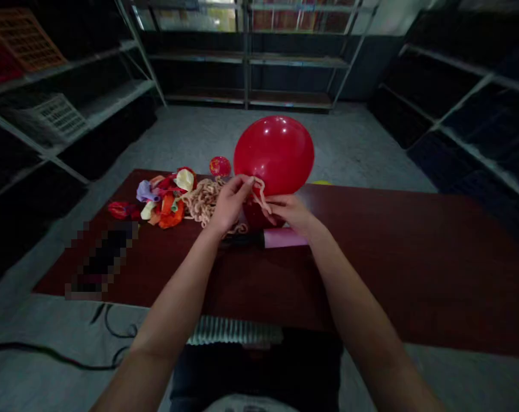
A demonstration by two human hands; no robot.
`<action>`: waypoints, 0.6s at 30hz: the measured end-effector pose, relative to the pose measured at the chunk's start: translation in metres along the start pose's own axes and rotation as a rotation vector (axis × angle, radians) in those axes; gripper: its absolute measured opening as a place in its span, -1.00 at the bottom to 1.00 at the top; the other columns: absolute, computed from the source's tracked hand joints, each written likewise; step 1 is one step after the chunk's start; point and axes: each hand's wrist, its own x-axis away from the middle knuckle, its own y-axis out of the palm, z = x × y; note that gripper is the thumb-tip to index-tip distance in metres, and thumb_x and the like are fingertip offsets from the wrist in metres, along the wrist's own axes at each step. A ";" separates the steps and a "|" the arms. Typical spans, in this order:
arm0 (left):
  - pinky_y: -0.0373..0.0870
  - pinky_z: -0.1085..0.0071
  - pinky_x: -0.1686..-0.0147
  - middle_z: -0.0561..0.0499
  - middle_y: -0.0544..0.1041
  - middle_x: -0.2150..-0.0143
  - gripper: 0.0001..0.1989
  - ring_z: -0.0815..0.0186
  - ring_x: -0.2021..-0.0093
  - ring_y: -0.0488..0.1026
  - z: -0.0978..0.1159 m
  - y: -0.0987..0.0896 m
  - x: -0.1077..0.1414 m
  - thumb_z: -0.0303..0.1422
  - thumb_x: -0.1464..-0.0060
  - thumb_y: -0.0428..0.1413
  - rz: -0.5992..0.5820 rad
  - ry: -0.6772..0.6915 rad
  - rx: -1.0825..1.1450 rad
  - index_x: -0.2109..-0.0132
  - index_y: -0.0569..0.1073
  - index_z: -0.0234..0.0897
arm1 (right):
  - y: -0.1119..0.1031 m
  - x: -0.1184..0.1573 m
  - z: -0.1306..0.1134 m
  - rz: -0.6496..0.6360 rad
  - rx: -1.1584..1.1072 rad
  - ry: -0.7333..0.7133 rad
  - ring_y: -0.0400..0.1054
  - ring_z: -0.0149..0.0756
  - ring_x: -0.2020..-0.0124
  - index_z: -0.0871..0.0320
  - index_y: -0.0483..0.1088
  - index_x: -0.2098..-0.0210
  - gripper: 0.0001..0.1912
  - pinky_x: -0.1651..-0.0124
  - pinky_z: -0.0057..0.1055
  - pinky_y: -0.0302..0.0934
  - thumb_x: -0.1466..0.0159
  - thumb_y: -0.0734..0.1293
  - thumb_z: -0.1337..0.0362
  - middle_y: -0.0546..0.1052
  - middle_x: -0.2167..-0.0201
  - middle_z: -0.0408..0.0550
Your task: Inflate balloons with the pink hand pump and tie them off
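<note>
A large inflated red balloon (pixel 276 150) stands just beyond my hands, above the table. My left hand (pixel 230 207) is closed in a pinch on a beige cord (pixel 262 191) at the balloon's near side. From the other side my right hand (pixel 294 214) is closed on the lower part of the same cord, its fingertips partly hidden. The balloon's neck is hidden by the fingers. Beneath my hands lies a hand pump with a pink barrel (pixel 282 238) and a dark end. A tangled heap of beige cord (pixel 201 201) lies left of my left hand.
Deflated balloons in several colours (pixel 167 200) are piled on the dark brown table (pixel 396 246), left of the cord heap. A small patterned red balloon (pixel 220 166) sits at the far edge. A blurred dark object (pixel 107 257) lies left. Metal shelves (pixel 246 57) stand around.
</note>
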 end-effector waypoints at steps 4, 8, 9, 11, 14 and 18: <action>0.36 0.50 0.44 0.04 0.49 0.39 -0.72 0.41 0.47 0.36 0.003 0.003 0.001 -0.14 -0.30 0.29 -0.010 -0.055 0.051 0.27 0.55 -0.25 | -0.005 -0.002 0.003 0.021 -0.120 0.007 0.19 -0.46 0.57 0.10 0.60 0.25 -0.71 0.49 -0.43 0.06 -0.14 0.57 0.07 0.40 0.52 -0.25; 0.40 0.46 0.42 0.02 0.54 0.40 -0.65 0.39 0.47 0.37 0.004 0.003 0.005 -0.03 -0.22 0.35 -0.102 -0.054 0.106 0.28 0.60 -0.24 | -0.007 -0.005 0.005 0.118 -0.269 -0.094 0.11 -0.47 0.57 0.05 0.57 0.27 -0.72 0.50 -0.43 0.02 -0.13 0.58 0.06 0.33 0.55 -0.28; 0.43 0.45 0.40 0.01 0.57 0.37 -0.66 0.38 0.45 0.40 0.005 0.002 0.006 -0.03 -0.21 0.36 -0.122 -0.038 0.077 0.27 0.63 -0.23 | -0.006 -0.006 0.005 0.126 -0.276 -0.115 0.09 -0.48 0.57 0.05 0.56 0.29 -0.75 0.50 -0.44 0.02 -0.15 0.57 0.08 0.29 0.57 -0.29; 0.50 0.40 0.30 -0.03 0.65 0.29 -0.69 0.33 0.36 0.51 0.006 0.001 0.007 -0.05 -0.19 0.37 -0.148 -0.005 -0.018 0.22 0.69 -0.22 | -0.005 -0.006 0.006 0.129 -0.256 -0.138 0.06 -0.49 0.57 0.06 0.52 0.35 -0.78 0.49 -0.43 0.00 -0.19 0.55 0.09 0.25 0.58 -0.30; 0.58 0.28 0.09 -0.09 0.72 0.17 -0.73 0.22 0.18 0.64 0.006 0.000 0.007 -0.11 -0.20 0.38 -0.181 0.042 -0.128 0.19 0.73 -0.23 | -0.001 -0.005 0.007 0.119 -0.185 -0.143 0.07 -0.50 0.56 0.08 0.47 0.41 -0.76 0.49 -0.42 -0.04 -0.24 0.52 0.10 0.28 0.57 -0.27; 0.60 0.28 0.05 -0.11 0.74 0.16 -0.82 0.21 0.16 0.67 0.005 0.001 0.006 -0.23 -0.22 0.37 -0.201 0.136 -0.182 0.16 0.75 -0.24 | 0.001 -0.005 0.008 0.139 -0.104 -0.157 0.05 -0.50 0.56 0.09 0.45 0.41 -0.73 0.49 -0.40 -0.09 -0.24 0.52 0.09 0.30 0.58 -0.27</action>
